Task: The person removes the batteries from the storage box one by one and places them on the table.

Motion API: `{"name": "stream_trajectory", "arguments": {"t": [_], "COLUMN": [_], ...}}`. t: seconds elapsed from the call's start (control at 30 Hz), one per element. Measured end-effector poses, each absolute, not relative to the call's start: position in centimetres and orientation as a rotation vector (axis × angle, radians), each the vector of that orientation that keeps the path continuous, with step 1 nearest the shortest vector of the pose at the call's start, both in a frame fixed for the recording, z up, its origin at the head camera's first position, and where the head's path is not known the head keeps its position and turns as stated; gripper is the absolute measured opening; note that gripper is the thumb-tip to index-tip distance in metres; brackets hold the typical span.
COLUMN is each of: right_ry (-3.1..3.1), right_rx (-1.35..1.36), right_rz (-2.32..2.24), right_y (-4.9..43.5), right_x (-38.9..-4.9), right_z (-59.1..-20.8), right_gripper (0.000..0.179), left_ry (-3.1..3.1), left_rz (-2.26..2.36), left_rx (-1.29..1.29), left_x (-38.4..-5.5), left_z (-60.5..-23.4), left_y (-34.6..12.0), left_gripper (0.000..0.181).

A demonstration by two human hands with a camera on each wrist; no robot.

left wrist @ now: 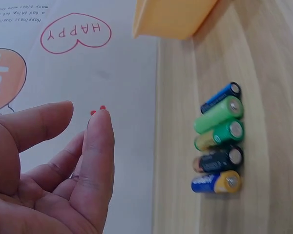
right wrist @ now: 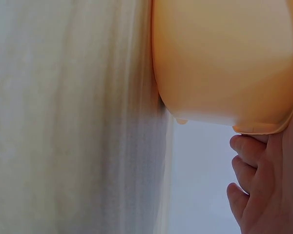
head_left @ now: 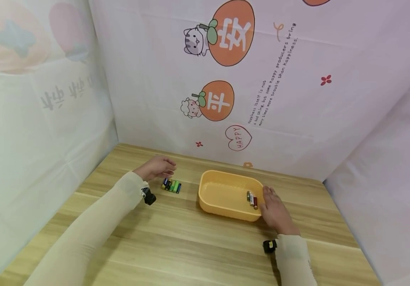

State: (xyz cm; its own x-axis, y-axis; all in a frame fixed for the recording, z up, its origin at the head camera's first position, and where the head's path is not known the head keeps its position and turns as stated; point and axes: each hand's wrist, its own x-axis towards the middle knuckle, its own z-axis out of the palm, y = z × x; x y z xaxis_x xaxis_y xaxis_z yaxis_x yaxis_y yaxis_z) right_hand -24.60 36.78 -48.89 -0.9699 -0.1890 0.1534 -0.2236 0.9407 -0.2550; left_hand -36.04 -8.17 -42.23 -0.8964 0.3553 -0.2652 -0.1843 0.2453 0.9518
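Red "HAPPY" heart [head_left: 238, 138]; right hand [head_left: 277, 211] touches bin [head_left: 222, 194].

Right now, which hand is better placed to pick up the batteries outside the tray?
Probably the left hand: it looks empty, close beside those batteries. The right hand rests against the right side of the tray.

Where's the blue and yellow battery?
In the left wrist view, the blue-and-yellow cylindrical battery lies on the right, at the row's bottom end, beside the black cylindrical battery.
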Motion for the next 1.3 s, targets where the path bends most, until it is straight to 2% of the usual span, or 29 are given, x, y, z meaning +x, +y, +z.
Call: {"name": "stream_trajectory", "arguments": {"t": [0.43,1.3], "right_ry": [-2.981,-2.987], "right_rx": [0.308,0.283], "right_rz": [0.426,0.422], "right_y": [36.7,36.5], "right_x": [-24.7,-24.6], "right_z": [-48.7,-48.7], "right_gripper": [0.058,0.059], "left_ry": [2.114,2.055], "left_rz": [1.687,1.691], "left_rx": [0.185,0.215], "left_x": [-36.7,-37.0], "left_z": [-40.9,-40.2], "left_y": [-5.3,-0.2], "left_gripper": [0.031,0.029]}}
